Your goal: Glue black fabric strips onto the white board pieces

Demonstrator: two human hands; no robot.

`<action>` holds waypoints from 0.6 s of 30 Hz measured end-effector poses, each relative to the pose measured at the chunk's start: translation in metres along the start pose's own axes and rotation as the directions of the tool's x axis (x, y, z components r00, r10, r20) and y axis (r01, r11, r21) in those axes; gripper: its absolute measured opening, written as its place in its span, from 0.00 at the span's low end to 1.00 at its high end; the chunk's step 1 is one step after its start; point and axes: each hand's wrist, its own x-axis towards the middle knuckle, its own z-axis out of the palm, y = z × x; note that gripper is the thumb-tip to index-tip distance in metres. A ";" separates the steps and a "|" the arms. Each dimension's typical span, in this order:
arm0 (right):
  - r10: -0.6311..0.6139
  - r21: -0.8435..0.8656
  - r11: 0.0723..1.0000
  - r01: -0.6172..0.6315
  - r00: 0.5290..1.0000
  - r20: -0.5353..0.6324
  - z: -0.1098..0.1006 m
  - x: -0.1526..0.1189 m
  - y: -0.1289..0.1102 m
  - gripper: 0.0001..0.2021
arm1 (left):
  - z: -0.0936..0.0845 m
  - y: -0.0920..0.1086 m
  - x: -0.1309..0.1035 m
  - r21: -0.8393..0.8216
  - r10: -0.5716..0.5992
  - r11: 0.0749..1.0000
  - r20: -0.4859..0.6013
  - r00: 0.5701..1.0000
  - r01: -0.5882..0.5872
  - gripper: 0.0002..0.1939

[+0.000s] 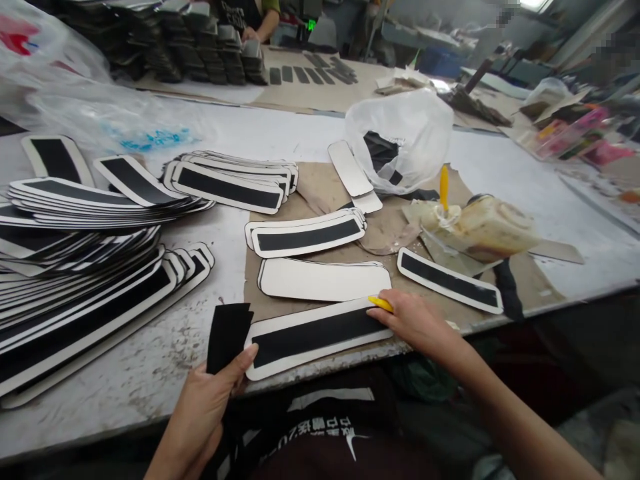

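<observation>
The white, flat-topped desk (220, 267) is carrying everything, and the brown, creased paper-like sheet (317, 187) is probably protecting its surface. Around the held panel, the tall pile of long black-and-white panels (90, 300) is lying at 9 to 10 o'clock, seemingly leaving elbow room. The translucent white plastic bag (425, 133) is sitting at 1 o'clock with dark pieces inside, and the yellowish, plastic-wrapped container (495, 227) is resting at 2 o'clock, likely within easy reach.

The left hand (200, 400) is gripping a few flat black fabric-like strips (227, 340) while its thumb is pressing the panel's 8 o'clock end, presumably steadying it. The right hand (420, 323) is closing narrowly around a small yellow pointed tool (381, 304), its tip touching the panel's 2 o'clock end; that low angle is probably giving fine control.

The long, gently curved panel with rounded corners (320, 333) is lying at the desk's near edge, at 6 o'clock from the blank white panels (325, 279). Its broad off-white border is framing a matt black band that is looking smooth and flat. The right hand is partly hiding its far end.
</observation>
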 end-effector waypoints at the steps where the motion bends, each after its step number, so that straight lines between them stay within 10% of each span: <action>1: 0.015 -0.002 1.000 -0.015 1.000 0.001 0.003 -0.001 -0.001 0.12 | 0.000 -0.002 -0.001 0.013 0.008 1.000 -0.011 1.000 -0.008 0.24; 18: 0.033 0.024 0.999 -0.033 0.999 0.008 0.036 -0.017 0.002 0.10 | -0.001 -0.004 -0.010 0.046 -0.066 0.997 -0.051 0.997 0.069 0.25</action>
